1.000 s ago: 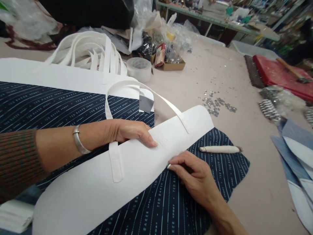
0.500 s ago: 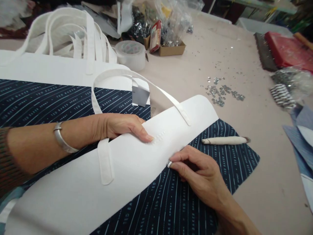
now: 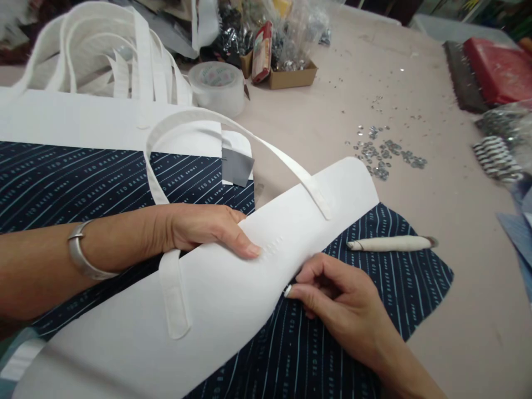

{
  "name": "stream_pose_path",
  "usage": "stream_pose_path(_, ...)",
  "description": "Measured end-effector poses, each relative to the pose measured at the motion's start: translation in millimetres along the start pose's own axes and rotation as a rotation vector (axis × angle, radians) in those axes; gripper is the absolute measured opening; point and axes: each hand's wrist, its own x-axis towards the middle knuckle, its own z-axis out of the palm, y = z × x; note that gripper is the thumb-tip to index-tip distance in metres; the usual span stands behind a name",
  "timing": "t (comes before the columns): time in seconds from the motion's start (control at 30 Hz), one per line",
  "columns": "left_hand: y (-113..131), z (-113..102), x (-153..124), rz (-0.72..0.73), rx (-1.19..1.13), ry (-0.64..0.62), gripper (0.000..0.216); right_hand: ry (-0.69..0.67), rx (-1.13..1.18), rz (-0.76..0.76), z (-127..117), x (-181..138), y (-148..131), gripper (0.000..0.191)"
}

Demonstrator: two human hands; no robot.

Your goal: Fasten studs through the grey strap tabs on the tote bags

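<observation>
A bag panel with a white upper part (image 3: 216, 293), a white strap handle (image 3: 166, 127) and dark blue printed fabric (image 3: 286, 354) lies slanted before me. My left hand (image 3: 211, 227) grips the white part's upper edge, thumb on top beside a small raised pattern (image 3: 272, 249) and the other fingers hidden beneath. At the seam between white and blue, my right hand (image 3: 341, 299) pinches a tiny whitish-silver piece (image 3: 287, 291), too small to name. Its fingertips are partly tucked at the panel's lower edge. A pale, stick-like tool (image 3: 390, 244) rests on the fabric to the right.
Several similar white-topped pieces with handles (image 3: 141, 55) are stacked at left. Clear tape (image 3: 218, 86), a small cardboard box (image 3: 293, 77) and plastic bags stand behind. Loose small silver discs (image 3: 380, 155) are scattered on the table (image 3: 465, 260). A red item (image 3: 496, 69) lies far right.
The view has shifted slightly. My right fingers have moved a little at the panel's lower edge, which now bends more there. My left thumb stays beside the raised pattern.
</observation>
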Motion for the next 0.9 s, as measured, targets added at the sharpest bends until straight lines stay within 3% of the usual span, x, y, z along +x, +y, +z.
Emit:
stream_pose_path(0.4, -3.7, 1.2, -0.9, 0.030, -0.042, 0.052, 0.028, 0.134, -0.254, -0.107, 12.8, 3.0, 6.4, 0.017)
stream_pose_path(0.53, -1.4, 4.7, -3.3, 0.064, -0.004, 0.089, 0.029, 0.040, -0.117, 0.022, 9.3, 1.0, 2.1, 0.020)
stream_pose_path(0.6, 0.1, 6.8, -6.4, 0.070, 0.016, 0.095, 0.031, 0.034, -0.150, -0.020, -3.6, -2.8, 0.6, 0.020)
stream_pose_path(0.73, 5.3, 13.1, -17.5, 0.099, 0.116, 0.118, 0.032, 0.374, -0.757, -0.347, -48.9, -12.0, 13.1, 0.022)
stream_pose_path(0.8, 13.5, 20.2, -26.0, 0.112, 0.229, 0.144, 0.031, 0.380, -1.024, -0.409, -72.3, -15.0, 25.2, 0.031)
stream_pose_path(0.9, 38.4, 40.6, -44.6, 0.186, 0.597, 0.173, 0.025, 0.297, -1.249, -0.405, -100.3, -20.1, 37.8, 0.029)
